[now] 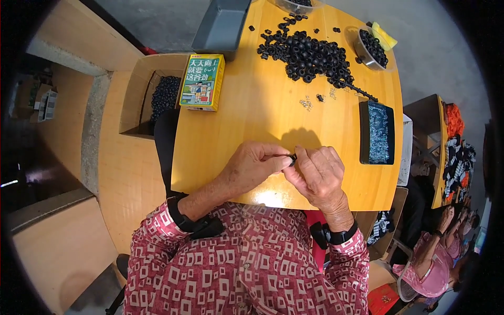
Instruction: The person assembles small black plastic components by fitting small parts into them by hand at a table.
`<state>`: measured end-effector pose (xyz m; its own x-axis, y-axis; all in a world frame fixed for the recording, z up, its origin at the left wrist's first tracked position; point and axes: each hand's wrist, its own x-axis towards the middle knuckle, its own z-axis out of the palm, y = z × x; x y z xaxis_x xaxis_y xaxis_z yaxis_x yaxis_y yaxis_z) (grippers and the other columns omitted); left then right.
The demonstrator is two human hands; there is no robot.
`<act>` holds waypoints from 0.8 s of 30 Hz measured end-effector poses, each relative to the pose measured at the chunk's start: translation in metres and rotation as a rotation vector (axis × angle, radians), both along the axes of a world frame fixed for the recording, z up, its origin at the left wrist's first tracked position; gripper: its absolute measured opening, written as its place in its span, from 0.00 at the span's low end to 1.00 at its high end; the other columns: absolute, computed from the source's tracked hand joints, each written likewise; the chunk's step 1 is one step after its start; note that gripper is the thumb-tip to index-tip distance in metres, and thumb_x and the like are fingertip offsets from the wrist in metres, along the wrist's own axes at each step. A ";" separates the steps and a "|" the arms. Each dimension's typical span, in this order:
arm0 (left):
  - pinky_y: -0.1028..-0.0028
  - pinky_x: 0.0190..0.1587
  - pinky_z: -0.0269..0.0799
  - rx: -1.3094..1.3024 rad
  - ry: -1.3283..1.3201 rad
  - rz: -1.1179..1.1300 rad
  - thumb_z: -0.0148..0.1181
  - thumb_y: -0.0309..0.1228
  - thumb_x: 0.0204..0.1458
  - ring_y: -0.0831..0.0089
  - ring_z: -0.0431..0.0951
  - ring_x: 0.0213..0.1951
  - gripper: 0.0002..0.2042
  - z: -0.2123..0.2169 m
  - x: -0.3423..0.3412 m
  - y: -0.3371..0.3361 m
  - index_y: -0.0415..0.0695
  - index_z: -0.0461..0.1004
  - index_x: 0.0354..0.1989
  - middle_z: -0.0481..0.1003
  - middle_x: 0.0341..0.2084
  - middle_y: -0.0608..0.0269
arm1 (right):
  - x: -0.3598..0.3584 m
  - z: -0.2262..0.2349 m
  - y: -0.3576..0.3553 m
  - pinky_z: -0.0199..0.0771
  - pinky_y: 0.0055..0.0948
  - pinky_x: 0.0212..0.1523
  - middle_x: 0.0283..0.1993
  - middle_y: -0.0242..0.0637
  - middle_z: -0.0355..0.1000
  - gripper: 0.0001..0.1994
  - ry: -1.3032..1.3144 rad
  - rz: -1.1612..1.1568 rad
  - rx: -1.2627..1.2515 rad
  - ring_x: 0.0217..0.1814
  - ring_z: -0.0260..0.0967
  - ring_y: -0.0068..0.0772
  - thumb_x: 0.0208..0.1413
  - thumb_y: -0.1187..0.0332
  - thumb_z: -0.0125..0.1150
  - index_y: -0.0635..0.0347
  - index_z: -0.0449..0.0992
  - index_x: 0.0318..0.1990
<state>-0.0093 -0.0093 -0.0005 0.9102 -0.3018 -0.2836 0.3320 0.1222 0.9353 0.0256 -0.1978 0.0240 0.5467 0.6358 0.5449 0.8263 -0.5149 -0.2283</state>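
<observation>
Near the front edge of the wooden table (pixel 241 126), my left hand (pixel 251 167) and my right hand (pixel 319 176) meet. Between their fingertips is a small black plastic part (pixel 292 159), mostly covered, so its exact kind does not show. Both hands pinch it, thumbs against forefingers. Farther off lies a heap of similar black plastic pieces (pixel 315 56), some ring-shaped. Small shiny silver bits (pixel 305 103) sit in front of the heap, beside one loose black piece (pixel 320 97). To the right, a black tray (pixel 364 134) holds many tiny shiny pieces.
A yellow-and-green carton (pixel 201 82) stands at the table's left edge, near a grey bin (pixel 220 26). A clear bowl (pixel 362 52) of black parts and a yellow cloth-like item (pixel 384 35) are far right. Left, a cardboard box (pixel 137 97) holds black pieces. Another person (pixel 430 262) sits right.
</observation>
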 end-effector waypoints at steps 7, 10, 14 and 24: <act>0.80 0.37 0.71 0.003 0.013 -0.003 0.59 0.32 0.58 0.84 0.73 0.32 0.12 -0.001 -0.001 -0.001 0.33 0.78 0.41 0.76 0.28 0.68 | 0.003 0.004 0.000 0.63 0.31 0.25 0.23 0.34 0.63 0.14 -0.030 0.015 -0.044 0.24 0.63 0.33 0.41 0.70 0.72 0.69 0.76 0.34; 0.80 0.42 0.73 -0.093 0.077 -0.011 0.58 0.33 0.60 0.83 0.75 0.36 0.13 0.000 0.002 0.003 0.34 0.77 0.45 0.77 0.33 0.68 | 0.004 0.005 0.001 0.62 0.31 0.24 0.23 0.34 0.63 0.13 0.007 -0.006 0.017 0.23 0.63 0.33 0.40 0.71 0.72 0.67 0.76 0.33; 0.80 0.46 0.72 -0.228 0.195 0.120 0.56 0.36 0.62 0.82 0.75 0.42 0.16 0.007 0.004 0.001 0.35 0.75 0.50 0.77 0.39 0.65 | 0.002 -0.003 0.004 0.62 0.31 0.24 0.22 0.33 0.63 0.13 0.053 -0.046 0.121 0.22 0.63 0.33 0.38 0.71 0.74 0.65 0.77 0.31; 0.71 0.59 0.64 -0.359 0.009 0.161 0.42 0.48 0.66 0.71 0.71 0.52 0.26 0.007 0.010 -0.025 0.35 0.70 0.54 0.74 0.47 0.55 | -0.002 -0.004 0.025 0.69 0.30 0.27 0.25 0.35 0.71 0.14 0.071 -0.027 0.177 0.25 0.69 0.35 0.35 0.74 0.74 0.64 0.76 0.31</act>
<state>0.0010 -0.0339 0.0070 0.9520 -0.2369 -0.1940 0.2898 0.4924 0.8207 0.0233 -0.1729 0.0202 0.6034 0.5184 0.6059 0.7913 -0.4832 -0.3746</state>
